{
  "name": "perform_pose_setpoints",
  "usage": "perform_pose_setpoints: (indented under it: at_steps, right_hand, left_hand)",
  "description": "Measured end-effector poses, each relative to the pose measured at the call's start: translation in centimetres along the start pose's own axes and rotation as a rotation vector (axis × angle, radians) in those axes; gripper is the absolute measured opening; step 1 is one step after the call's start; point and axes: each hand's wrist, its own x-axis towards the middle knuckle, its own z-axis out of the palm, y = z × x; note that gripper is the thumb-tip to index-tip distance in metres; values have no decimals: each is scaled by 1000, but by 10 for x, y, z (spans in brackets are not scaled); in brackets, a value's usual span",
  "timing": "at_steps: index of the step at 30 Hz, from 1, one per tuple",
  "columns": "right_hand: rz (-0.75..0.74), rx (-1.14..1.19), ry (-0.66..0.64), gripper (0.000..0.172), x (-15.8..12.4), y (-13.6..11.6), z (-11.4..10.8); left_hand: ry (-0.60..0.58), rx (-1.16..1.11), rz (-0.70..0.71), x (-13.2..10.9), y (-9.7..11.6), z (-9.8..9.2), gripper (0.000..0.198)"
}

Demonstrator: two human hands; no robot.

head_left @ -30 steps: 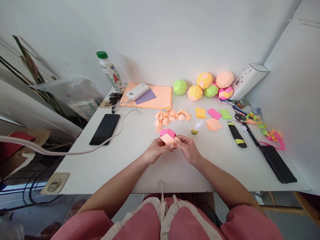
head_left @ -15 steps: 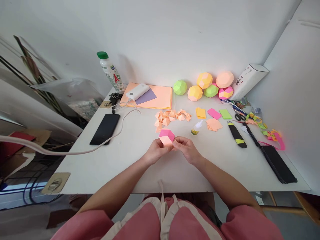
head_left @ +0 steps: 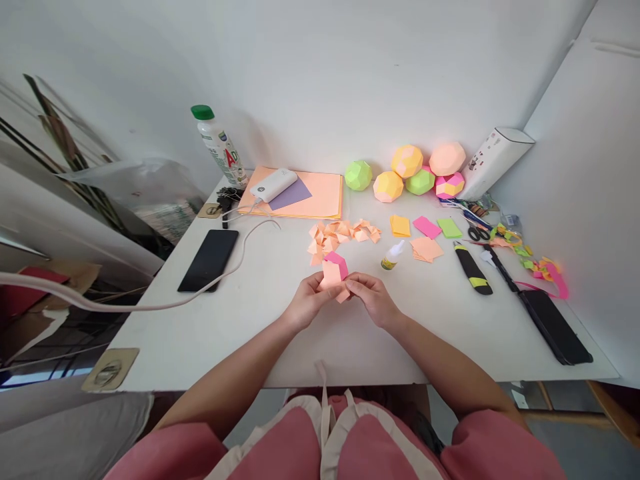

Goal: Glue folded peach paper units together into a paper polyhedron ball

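Both hands meet above the middle of the white table. My left hand and my right hand pinch a small folded paper piece, peach with a pink face on top. Fingers of both hands are closed on its lower edges. Just beyond it lies a heap of peach folded paper units. A small glue bottle lies to the right of the piece.
Several paper balls sit at the back. Peach sheets carry a white power bank. A black phone lies left, a drink bottle behind. Sticky notes, marker, scissors, another phone lie right.
The folded piece has been turned in my fingers: its pink face now tilts to the right and more peach shows. Both hands stayed in place.
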Motion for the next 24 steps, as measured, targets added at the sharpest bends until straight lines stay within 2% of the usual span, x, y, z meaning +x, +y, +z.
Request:
perform_pose_setpoints:
  at_steps: [7, 9, 11, 12, 14, 15, 16, 17, 18, 20, 22, 24]
  right_hand:
    - [-88, -178, -16, 22, -2, -4, 1]
    - [-199, -323, 56, 26, -3, -5, -3]
    - [-423, -543, 249, 25, -3, -8, -11]
    - [-563, -668, 386, 23, -3, -11, -16]
    - [-803, -878, 646, 11, -2, -17, -30]
    - [-870, -944, 765, 1, -1, -20, -38]
    - [-884, -982, 854, 15, 1, -23, -46]
    - [-843, -991, 903, 30, 3, -25, -54]
    - [-751, -991, 897, 44, 6, -25, -61]
    - [-462, -932, 809, 61, 13, -21, -75]
    - [-175, -817, 649, 72, 20, -13, -84]
    - [-20, -741, 529, 70, 26, -4, -89]
  left_hand:
    - [-41, -59, 4, 1, 0, -3, 17]
    - [-58, -127, -7, 3, 0, -5, 16]
    - [-80, -203, -6, 4, 1, -7, 14]
    - [-96, -232, 2, 5, 2, -8, 12]
    - [-136, -266, 43, 6, 3, -10, 11]
    - [-163, -277, 73, 6, 4, -10, 10]
    - [-190, -286, 109, 6, 4, -11, 10]
    - [-215, -289, 146, 6, 5, -12, 9]
    - [-235, -286, 180, 6, 5, -13, 10]
    - [-251, -271, 232, 6, 6, -15, 12]
    - [-229, -266, 247, 5, 7, -17, 13]
    - [-209, -270, 237, 4, 9, -17, 14]
